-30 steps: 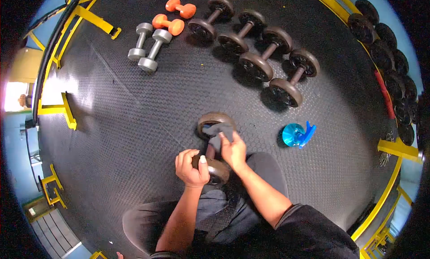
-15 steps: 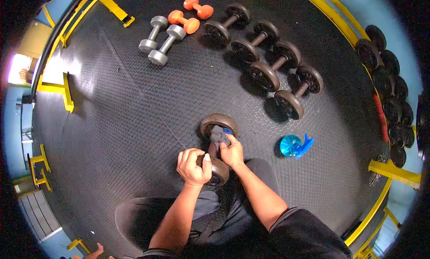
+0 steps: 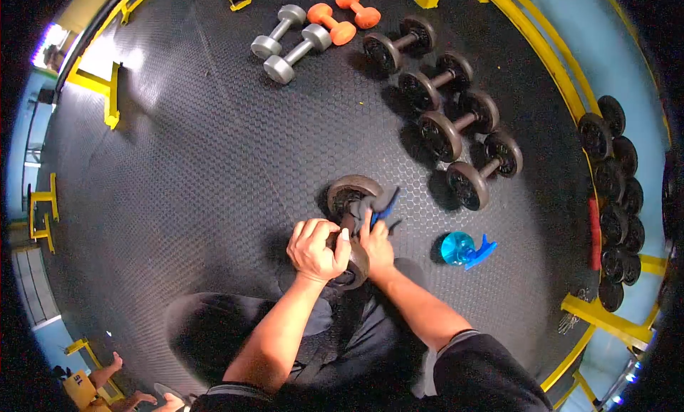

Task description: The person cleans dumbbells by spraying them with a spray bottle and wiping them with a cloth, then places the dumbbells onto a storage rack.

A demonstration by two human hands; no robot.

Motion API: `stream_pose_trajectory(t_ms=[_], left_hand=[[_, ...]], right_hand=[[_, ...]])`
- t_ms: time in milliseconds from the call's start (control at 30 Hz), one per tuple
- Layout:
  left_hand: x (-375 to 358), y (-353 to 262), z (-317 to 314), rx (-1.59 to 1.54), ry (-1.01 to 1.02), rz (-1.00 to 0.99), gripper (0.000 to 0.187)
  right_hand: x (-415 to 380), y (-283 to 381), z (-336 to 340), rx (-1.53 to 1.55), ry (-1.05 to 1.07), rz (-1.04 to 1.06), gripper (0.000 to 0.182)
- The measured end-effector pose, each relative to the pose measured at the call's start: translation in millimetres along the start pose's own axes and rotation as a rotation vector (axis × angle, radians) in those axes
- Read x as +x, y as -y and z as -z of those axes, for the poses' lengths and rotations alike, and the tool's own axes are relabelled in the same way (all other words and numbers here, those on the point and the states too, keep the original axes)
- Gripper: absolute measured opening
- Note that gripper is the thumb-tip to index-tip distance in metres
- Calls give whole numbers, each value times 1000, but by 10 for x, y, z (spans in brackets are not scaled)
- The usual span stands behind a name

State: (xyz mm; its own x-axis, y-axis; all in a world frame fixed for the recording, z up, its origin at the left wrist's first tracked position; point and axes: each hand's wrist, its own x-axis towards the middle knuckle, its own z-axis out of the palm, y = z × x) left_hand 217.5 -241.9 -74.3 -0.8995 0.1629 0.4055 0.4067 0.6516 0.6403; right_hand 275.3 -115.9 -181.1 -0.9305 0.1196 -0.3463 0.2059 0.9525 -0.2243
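Note:
A dark brown dumbbell (image 3: 354, 187) stands on the floor in front of my crossed legs, its far end in plain sight. My left hand (image 3: 317, 249) is curled over its near end, steadying it from the left and hiding part of it. My right hand (image 3: 376, 244) pinches a grey-and-blue cloth (image 3: 361, 209) against the handle, near the far end. Part of the cloth sticks out to the right, blurred. To the right stands a spray bottle (image 3: 457, 249) with blue liquid and a blue trigger head.
Several brown dumbbells (image 3: 442, 135) lie in a row at upper right. Two grey dumbbells (image 3: 298, 54) and two orange dumbbells (image 3: 331, 23) lie farther off. A rack with dark weights (image 3: 613, 223) lines the right wall. Another person's limbs (image 3: 107, 373) show at lower left.
My view has turned a little, shifting the far dumbbells to the right. The cloth in my right hand now flares out right of the handle; my left hand stays on the near end.

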Motion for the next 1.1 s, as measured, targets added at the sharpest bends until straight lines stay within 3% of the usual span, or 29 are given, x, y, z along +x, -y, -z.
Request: stream_pose_trajectory(t_ms=[67,100,233,300,333,400,467,500,567,667,733,867,967,1000,1067,1100], left_hand=[[10,-18,-7,5,17,1,10],[18,-26,-21,1,-6,-1,10],[42,-34,8,-3,-9,23,11],[12,-17,12,-4,4,12,12],[5,-14,4,-9,0,7,12],[-32,11,35,9,20,14,13],[-52,21,39,-5,8,12,14],[-62,25,36,-3,1,11,15],[-73,18,51,-13,-13,11,15],[-102,18,42,-27,-24,-6,14],[-105,0,35,-15,-29,-10,14],[-69,-19,60,12,0,5,15],[-69,5,44,20,6,1,16],[-63,7,36,15,16,1,16],[-70,-21,25,21,11,5,15],[-57,-29,27,28,3,1,15]], right_hand=[[-23,40,-369,-30,181,25,45],[-8,17,-639,6,91,97,33],[94,-3,-983,80,238,172,38],[230,-156,-1771,1179,118,102,46],[272,-121,-1417,1242,217,-76,43],[183,-27,-231,636,269,108,37],[8,-239,71,558,265,45,29],[-124,-387,117,537,-85,136,27],[-160,-604,459,765,-341,111,28],[177,-645,858,505,-526,340,38],[530,-370,1187,285,-279,567,40],[1064,52,841,-4,-69,786,26],[1244,443,776,-511,320,1066,25],[1291,577,679,-511,325,1074,25],[1348,789,450,-723,569,1052,27],[1342,901,428,-678,617,975,28]])
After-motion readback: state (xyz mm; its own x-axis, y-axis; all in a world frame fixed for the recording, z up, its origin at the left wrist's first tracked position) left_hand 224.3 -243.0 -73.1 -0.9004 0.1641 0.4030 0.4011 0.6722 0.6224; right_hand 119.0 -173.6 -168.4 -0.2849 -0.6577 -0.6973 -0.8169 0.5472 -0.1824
